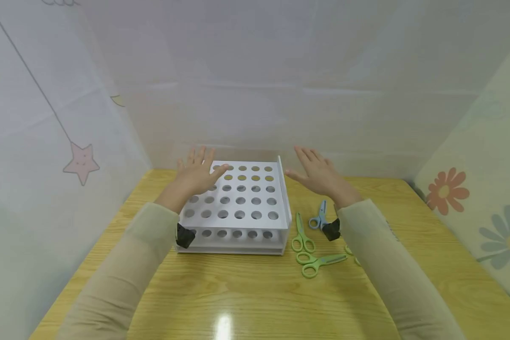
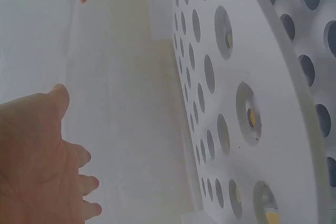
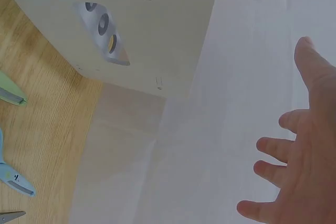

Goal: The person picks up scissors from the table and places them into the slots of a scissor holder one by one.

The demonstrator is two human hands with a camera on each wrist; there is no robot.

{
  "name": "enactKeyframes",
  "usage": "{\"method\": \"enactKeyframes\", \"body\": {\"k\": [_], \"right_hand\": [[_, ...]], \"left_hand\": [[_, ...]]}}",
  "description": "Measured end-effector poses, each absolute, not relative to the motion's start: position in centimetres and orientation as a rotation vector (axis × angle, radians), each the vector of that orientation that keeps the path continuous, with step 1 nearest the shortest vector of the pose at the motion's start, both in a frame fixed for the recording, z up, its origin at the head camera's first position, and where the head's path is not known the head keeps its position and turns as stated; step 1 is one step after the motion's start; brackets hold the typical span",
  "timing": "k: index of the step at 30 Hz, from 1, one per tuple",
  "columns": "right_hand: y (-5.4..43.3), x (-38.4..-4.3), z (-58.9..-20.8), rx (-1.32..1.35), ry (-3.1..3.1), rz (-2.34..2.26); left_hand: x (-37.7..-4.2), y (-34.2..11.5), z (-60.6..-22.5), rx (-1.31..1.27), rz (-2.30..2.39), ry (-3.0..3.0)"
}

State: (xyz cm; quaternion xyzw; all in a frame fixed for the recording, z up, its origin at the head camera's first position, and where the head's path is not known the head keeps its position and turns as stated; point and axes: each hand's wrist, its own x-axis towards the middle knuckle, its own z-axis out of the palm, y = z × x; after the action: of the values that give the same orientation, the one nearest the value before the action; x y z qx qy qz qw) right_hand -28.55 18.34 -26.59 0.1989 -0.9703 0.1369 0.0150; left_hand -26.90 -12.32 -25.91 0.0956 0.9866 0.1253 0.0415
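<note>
Left hand (image 1: 195,178) spread wide above white perforated two-tier rack (image 1: 248,208), right hand (image 1: 316,174) extended to its right, green scissors (image 1: 322,260) on yellowish wooden surface (image 1: 187,297)

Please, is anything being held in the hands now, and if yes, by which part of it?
Nothing is held. The left hand and the right hand both hover empty near the white rack.
</note>
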Motion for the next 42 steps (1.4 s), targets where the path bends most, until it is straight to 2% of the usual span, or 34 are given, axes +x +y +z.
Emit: {"method": "enactKeyframes", "body": {"k": [42], "right_hand": [[21.4, -27.9, -27.8, 0.670, -2.980, 0.682]], "left_hand": [[-25.7, -16.0, -26.7, 0.300, 0.443, 3.069]]}}
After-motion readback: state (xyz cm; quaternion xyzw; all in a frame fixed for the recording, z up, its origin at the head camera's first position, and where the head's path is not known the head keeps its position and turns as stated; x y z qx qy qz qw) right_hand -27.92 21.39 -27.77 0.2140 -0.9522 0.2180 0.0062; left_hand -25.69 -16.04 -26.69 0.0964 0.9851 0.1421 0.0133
